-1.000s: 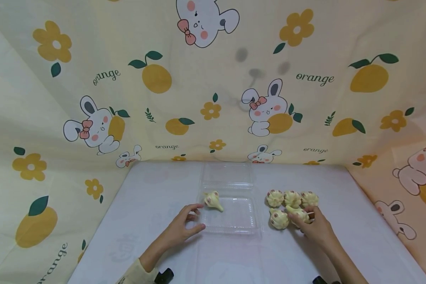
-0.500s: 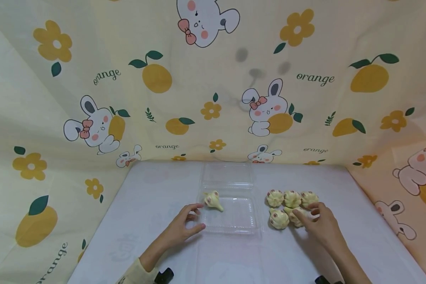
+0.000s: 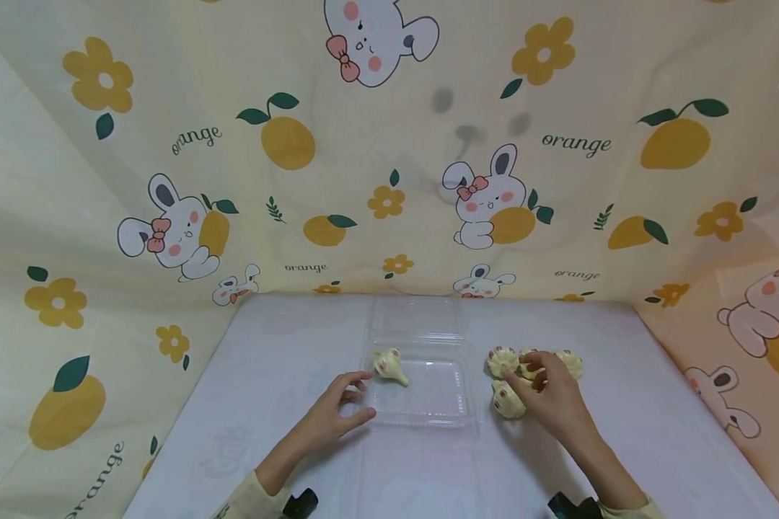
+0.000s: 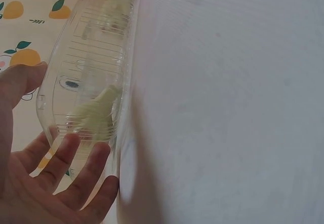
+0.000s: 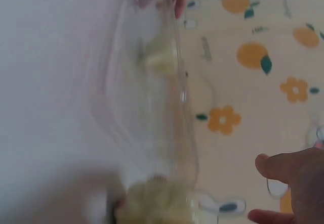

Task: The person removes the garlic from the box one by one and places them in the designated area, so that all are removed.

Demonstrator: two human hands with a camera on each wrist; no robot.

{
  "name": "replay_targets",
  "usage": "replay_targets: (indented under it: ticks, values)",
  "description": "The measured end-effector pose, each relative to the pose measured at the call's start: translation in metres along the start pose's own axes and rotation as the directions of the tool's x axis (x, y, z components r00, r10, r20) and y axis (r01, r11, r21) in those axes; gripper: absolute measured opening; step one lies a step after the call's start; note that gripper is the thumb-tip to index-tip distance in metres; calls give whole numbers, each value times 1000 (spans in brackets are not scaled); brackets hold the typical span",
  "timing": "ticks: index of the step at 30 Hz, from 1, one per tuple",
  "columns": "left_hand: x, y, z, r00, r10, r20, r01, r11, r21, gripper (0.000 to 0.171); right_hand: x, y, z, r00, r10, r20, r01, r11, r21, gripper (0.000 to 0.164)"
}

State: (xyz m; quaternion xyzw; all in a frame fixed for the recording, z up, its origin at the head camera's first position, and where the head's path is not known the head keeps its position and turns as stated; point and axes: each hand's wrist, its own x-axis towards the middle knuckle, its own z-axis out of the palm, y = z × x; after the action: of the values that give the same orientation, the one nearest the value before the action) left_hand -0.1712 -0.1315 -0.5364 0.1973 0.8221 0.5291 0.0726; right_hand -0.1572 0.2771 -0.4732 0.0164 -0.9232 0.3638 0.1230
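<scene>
A hinged clear plastic box (image 3: 422,396) lies with its lid folded back. In its back left corner sits one pale yellow, knobbly bulb-shaped piece (image 3: 389,366) with reddish spots and a tapered stalk. My left hand (image 3: 321,419) touches the box's left side, fingers spread and thumb near the front corner; the left wrist view shows the fingertips against the clear wall (image 4: 96,57). My right hand (image 3: 554,404) hovers over a cluster of similar pieces (image 3: 508,400), partly hiding them. In the right wrist view, its thumb (image 5: 276,168) stands apart from a finger with nothing between them.
The cluster stands on the white tabletop (image 3: 285,346), right of the box. A cream cloth (image 3: 357,122) printed with rabbits and oranges rises behind the table and at both sides. Dark wrist devices (image 3: 301,503) show at the front edge.
My right hand has let go of the front right piece, drawn back to the right, then swung left and away from me over the cluster. The left hand and box have stayed put.
</scene>
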Motion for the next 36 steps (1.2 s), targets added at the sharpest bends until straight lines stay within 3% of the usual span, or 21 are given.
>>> replay_targets:
  ticks: [7, 18, 25, 36]
  values:
    - [1, -1, -1, 1000, -13, 0, 13, 1000, 10, 63, 9, -24, 29, 994, -91, 53, 83, 988, 130, 38]
    - [1, -1, -1, 1000, 0, -1, 0, 1000, 29, 64, 21, -54, 69, 977, -159, 141, 125, 967, 221, 40]
    - [2, -3, 0, 1000, 17, 1, -17, 1000, 26, 65, 29, -71, 95, 971, -133, 197, 80, 963, 258, 39]
    - [1, -2, -1, 1000, 24, 2, -24, 1000, 20, 64, 41, -88, 126, 959, -57, 278, -1, 979, 203, 52]
